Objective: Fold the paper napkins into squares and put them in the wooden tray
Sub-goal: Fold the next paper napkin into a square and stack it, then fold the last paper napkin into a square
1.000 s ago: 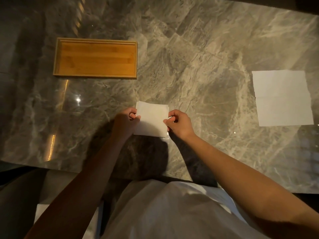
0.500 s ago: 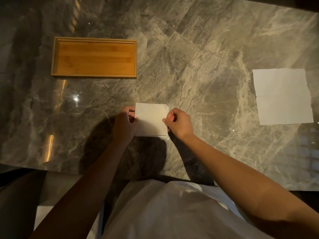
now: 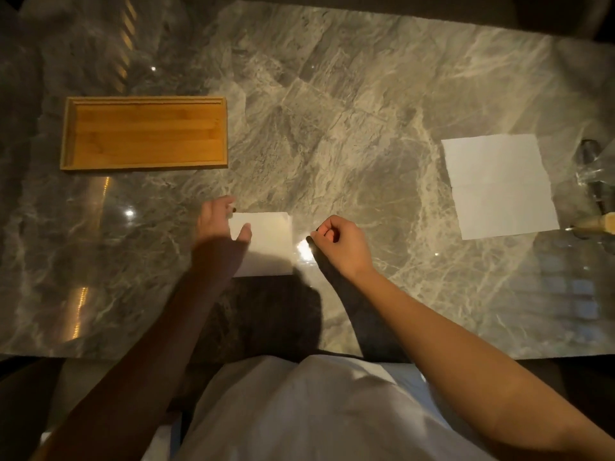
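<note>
A folded white napkin (image 3: 271, 244) lies flat on the marble table near its front edge. My left hand (image 3: 221, 232) is blurred; it lies over the napkin's left edge, fingers spread and thumb on the paper. My right hand (image 3: 342, 244) is curled into a loose fist just right of the napkin, apart from it and holding nothing. The wooden tray (image 3: 65, 134) sits at the back left with nothing in it. An unfolded white napkin (image 3: 499, 184) with a crease across its middle lies flat at the right.
At the far right edge of the table stand a dark glassy object (image 3: 595, 181) and a small wooden piece (image 3: 610, 222). The table's front edge runs just before my torso. Bare marble stretches between the tray and the unfolded napkin.
My right hand has let go of the folded napkin and drawn off to the right. My left hand has opened and shifted over the napkin's left edge. The napkin now lies flat.
</note>
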### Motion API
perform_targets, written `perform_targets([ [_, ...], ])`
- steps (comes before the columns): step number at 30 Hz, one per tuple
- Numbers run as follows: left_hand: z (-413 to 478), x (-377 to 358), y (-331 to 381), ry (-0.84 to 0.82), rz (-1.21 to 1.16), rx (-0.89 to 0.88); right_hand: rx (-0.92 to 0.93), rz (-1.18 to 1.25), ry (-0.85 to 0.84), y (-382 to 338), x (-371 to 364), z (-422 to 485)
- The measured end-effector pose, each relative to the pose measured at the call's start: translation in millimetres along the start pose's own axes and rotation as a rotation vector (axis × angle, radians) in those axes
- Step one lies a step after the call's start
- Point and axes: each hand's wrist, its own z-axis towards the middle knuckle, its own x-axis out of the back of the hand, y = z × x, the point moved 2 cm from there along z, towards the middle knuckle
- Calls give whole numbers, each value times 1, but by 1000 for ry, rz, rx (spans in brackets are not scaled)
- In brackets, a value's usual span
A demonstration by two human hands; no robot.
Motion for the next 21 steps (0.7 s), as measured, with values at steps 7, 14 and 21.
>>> perform_targets([
  [7,-2,-72,130,-362,97,-474,-132,22,332,87,137,0],
  [14,-30,-178,223,-586,208,-654,-150,-120,432,170,251,-1],
  [21,-51,-252,265,-629,407,-761,-104,-405,366,200,293,13],
])
